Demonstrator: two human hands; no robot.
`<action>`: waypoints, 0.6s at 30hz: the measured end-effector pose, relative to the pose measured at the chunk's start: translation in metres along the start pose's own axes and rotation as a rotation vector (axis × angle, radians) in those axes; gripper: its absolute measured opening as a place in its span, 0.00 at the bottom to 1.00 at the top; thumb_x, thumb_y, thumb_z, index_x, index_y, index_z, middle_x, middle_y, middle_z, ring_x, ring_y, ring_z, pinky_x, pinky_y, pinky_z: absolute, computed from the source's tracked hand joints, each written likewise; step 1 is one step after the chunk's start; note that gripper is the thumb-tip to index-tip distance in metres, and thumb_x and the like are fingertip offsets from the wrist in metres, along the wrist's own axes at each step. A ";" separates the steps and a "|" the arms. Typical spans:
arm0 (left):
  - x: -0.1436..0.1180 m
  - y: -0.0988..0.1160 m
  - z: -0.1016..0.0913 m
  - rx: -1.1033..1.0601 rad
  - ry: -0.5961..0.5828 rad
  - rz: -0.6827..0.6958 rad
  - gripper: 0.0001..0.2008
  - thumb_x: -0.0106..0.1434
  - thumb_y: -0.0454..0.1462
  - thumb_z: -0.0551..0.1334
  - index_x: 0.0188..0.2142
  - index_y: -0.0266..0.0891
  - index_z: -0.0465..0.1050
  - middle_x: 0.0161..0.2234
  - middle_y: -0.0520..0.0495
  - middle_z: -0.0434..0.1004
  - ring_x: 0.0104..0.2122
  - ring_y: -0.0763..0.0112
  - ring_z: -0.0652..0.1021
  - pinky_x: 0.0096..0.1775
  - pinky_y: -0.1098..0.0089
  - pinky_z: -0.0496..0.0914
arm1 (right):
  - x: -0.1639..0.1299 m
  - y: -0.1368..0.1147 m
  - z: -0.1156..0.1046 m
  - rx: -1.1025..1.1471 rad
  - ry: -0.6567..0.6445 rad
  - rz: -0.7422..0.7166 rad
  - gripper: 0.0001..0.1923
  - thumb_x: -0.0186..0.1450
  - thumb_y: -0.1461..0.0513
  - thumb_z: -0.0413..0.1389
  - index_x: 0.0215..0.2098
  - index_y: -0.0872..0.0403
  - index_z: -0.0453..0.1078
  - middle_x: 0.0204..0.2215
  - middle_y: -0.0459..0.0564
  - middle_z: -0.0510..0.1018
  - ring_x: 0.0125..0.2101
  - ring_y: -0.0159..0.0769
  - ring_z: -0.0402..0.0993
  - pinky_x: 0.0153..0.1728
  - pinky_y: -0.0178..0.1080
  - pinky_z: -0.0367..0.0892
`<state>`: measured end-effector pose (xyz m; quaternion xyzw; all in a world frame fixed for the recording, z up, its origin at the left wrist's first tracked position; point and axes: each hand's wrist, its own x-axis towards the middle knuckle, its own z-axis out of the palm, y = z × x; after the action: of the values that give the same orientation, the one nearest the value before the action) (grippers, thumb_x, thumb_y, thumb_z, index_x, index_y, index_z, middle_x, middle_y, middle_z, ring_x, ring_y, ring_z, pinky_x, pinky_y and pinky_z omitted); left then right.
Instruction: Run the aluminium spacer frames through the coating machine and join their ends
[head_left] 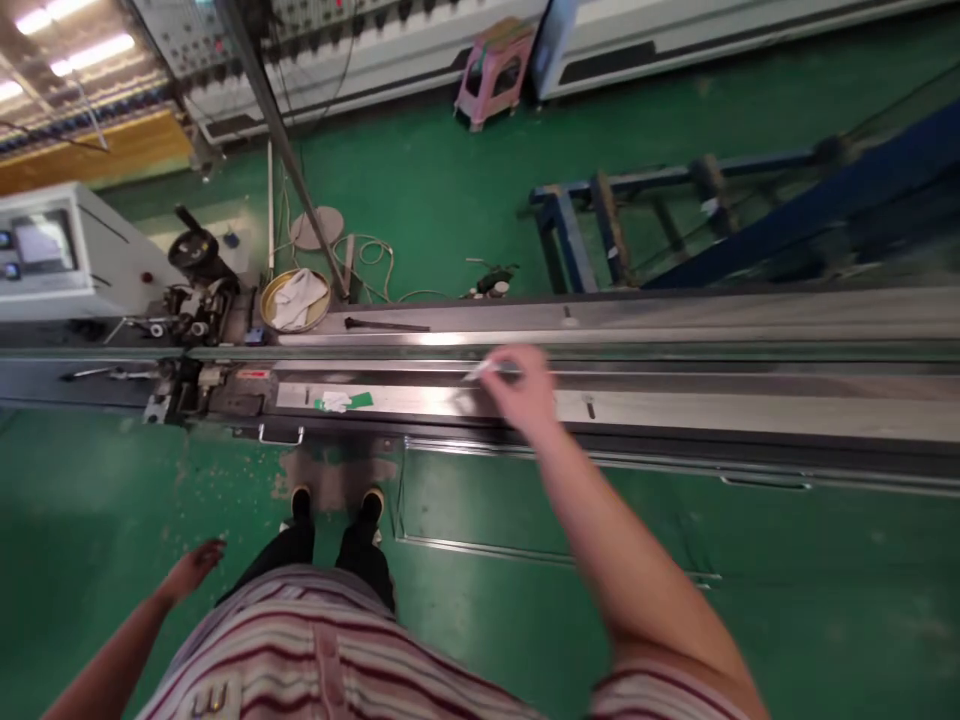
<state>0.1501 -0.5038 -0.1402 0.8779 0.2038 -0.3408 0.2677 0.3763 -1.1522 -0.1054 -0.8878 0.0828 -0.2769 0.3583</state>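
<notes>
I reach my right hand [525, 395] over the long metal rail [675, 345], fingers pinching a small white stick [480, 370], blurred, just above it. My left hand [191, 568] hangs loose at seven o'clock, holding nothing. Work looks barely begun.

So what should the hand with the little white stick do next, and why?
Probably lower it a touch. The right hand pinches a small white stick just over the long metal rail, blurred with motion, so setting the tip down on the rail looks like the next step. The left hand hangs free.
</notes>
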 end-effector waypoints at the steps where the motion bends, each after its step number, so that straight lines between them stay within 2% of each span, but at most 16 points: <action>1: 0.000 0.004 0.002 -0.014 0.003 0.029 0.48 0.40 0.75 0.51 0.43 0.41 0.76 0.41 0.40 0.82 0.45 0.50 0.80 0.52 0.58 0.72 | -0.010 -0.034 0.027 0.074 -0.105 -0.090 0.09 0.59 0.55 0.67 0.30 0.49 0.73 0.36 0.48 0.79 0.40 0.40 0.73 0.46 0.44 0.69; 2: 0.000 0.007 0.004 -0.029 0.006 0.058 0.46 0.43 0.74 0.52 0.45 0.41 0.75 0.43 0.41 0.82 0.47 0.51 0.80 0.53 0.59 0.71 | -0.020 -0.064 0.054 0.206 -0.228 -0.171 0.08 0.59 0.58 0.66 0.30 0.50 0.72 0.38 0.49 0.78 0.43 0.41 0.72 0.48 0.45 0.68; 5: -0.002 0.015 0.006 -0.066 0.033 0.159 0.41 0.53 0.68 0.53 0.50 0.38 0.74 0.50 0.40 0.80 0.51 0.54 0.78 0.56 0.61 0.68 | -0.042 -0.124 0.119 0.352 -0.355 -0.218 0.08 0.59 0.61 0.65 0.31 0.51 0.70 0.41 0.50 0.75 0.46 0.44 0.67 0.51 0.46 0.65; 7: -0.004 0.016 0.005 -0.086 0.062 0.216 0.39 0.57 0.65 0.53 0.52 0.37 0.73 0.52 0.39 0.78 0.53 0.54 0.77 0.58 0.61 0.67 | -0.050 -0.141 0.150 0.291 -0.372 -0.182 0.08 0.60 0.61 0.65 0.31 0.51 0.69 0.40 0.51 0.73 0.46 0.45 0.64 0.52 0.47 0.63; 9: -0.005 0.016 0.002 -0.103 0.082 0.263 0.36 0.59 0.63 0.53 0.52 0.37 0.73 0.53 0.39 0.78 0.54 0.54 0.76 0.60 0.60 0.66 | -0.055 -0.147 0.172 0.189 -0.355 -0.126 0.08 0.61 0.60 0.64 0.32 0.52 0.69 0.40 0.52 0.72 0.46 0.46 0.62 0.52 0.48 0.62; 12: -0.002 0.014 -0.005 -0.124 0.099 0.311 0.34 0.61 0.60 0.53 0.53 0.36 0.72 0.53 0.39 0.78 0.54 0.54 0.76 0.60 0.60 0.66 | -0.060 -0.150 0.188 0.101 -0.255 -0.077 0.09 0.63 0.59 0.62 0.39 0.53 0.70 0.45 0.56 0.70 0.50 0.47 0.62 0.55 0.49 0.61; 14: 0.002 0.014 -0.010 -0.131 0.103 0.337 0.35 0.62 0.59 0.53 0.53 0.34 0.71 0.53 0.37 0.78 0.54 0.53 0.77 0.59 0.59 0.67 | -0.062 -0.155 0.189 0.076 -0.175 -0.085 0.18 0.63 0.58 0.61 0.50 0.55 0.69 0.56 0.60 0.65 0.57 0.49 0.58 0.59 0.51 0.58; 16: 0.007 0.014 -0.019 -0.133 0.093 0.375 0.35 0.61 0.59 0.53 0.54 0.34 0.71 0.52 0.37 0.78 0.53 0.53 0.77 0.58 0.59 0.68 | -0.068 -0.161 0.181 0.045 -0.089 -0.084 0.30 0.64 0.56 0.60 0.61 0.56 0.61 0.64 0.64 0.55 0.63 0.51 0.51 0.63 0.54 0.53; 18: 0.012 0.015 -0.030 -0.132 0.080 0.422 0.34 0.61 0.58 0.53 0.53 0.34 0.72 0.53 0.37 0.78 0.53 0.54 0.77 0.58 0.59 0.69 | -0.080 -0.160 0.163 0.010 0.030 -0.024 0.35 0.65 0.53 0.57 0.66 0.56 0.54 0.66 0.65 0.52 0.66 0.53 0.47 0.65 0.57 0.49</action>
<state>0.1813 -0.4955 -0.1254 0.8945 0.0479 -0.2283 0.3815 0.3914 -0.9121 -0.1272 -0.8825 0.0764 -0.2950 0.3582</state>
